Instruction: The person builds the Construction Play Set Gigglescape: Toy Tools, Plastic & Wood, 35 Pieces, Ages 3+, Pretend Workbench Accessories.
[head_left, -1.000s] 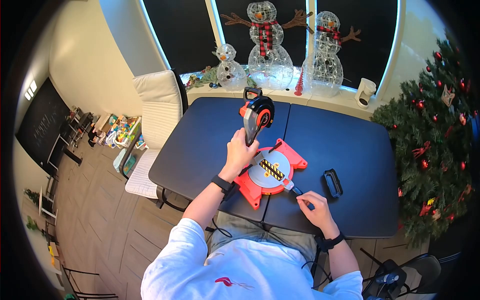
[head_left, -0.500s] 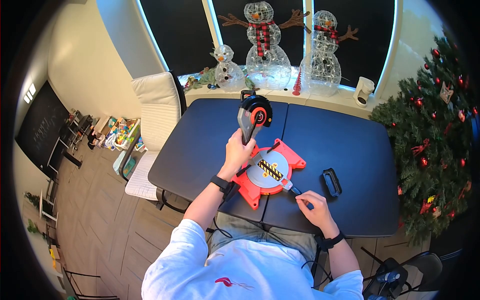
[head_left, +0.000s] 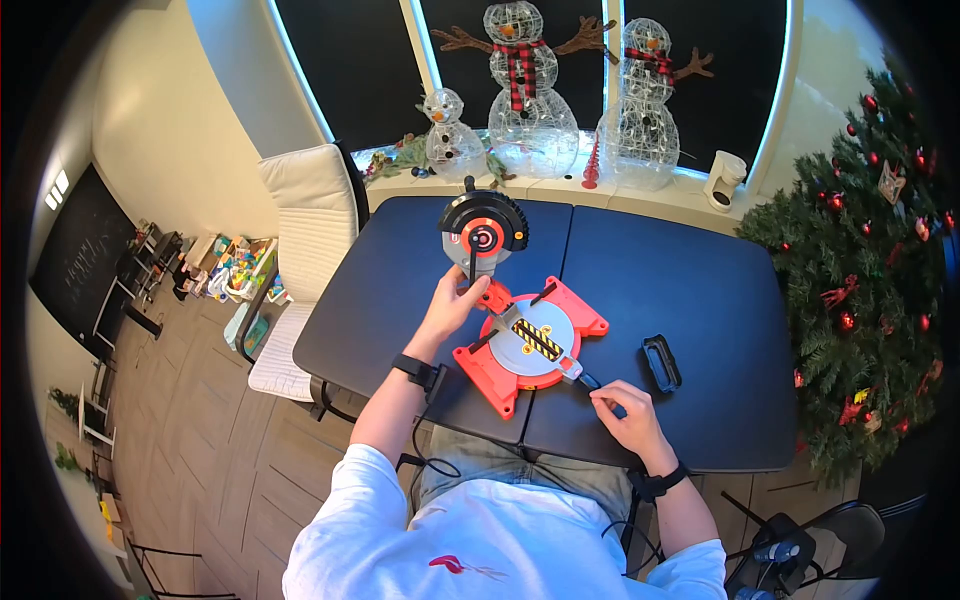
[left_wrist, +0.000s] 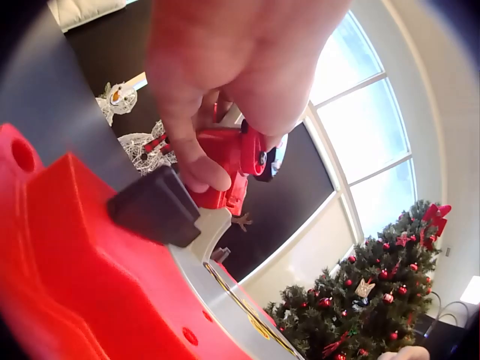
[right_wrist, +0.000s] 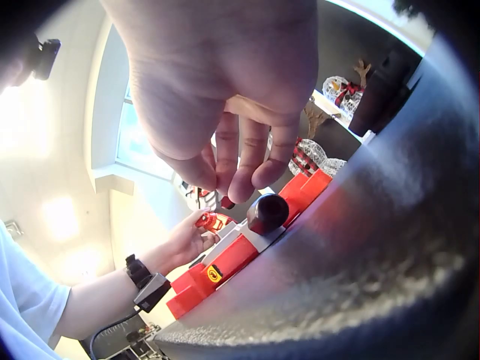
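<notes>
The round head of the toy saw has swung over during the last second. It showed its narrow edge to the person just past the left fingers; now its flat side faces them, black guard on top, and it stands farther left over the table.

The left hand has gone with it and grips low down, its digits curled round the red arm under the head. In the left wrist view one tip bends over the near side of that arm; what the far fingers do there is mostly hidden. A black block sits just below this grip.

The red base and grey disc lie between the two hands and look unturned, so the move seems to be in the arm alone, a tilt or twist of the head rather than a turn of the disc.

The right hand has hardly shifted. Its fingers hang loosely bent by the black handle at the front of the saw, seeming to hold nothing; whether a tip touches it, I cannot tell. A black oblong frame lies beyond the right fingertips, off to their right.
</notes>
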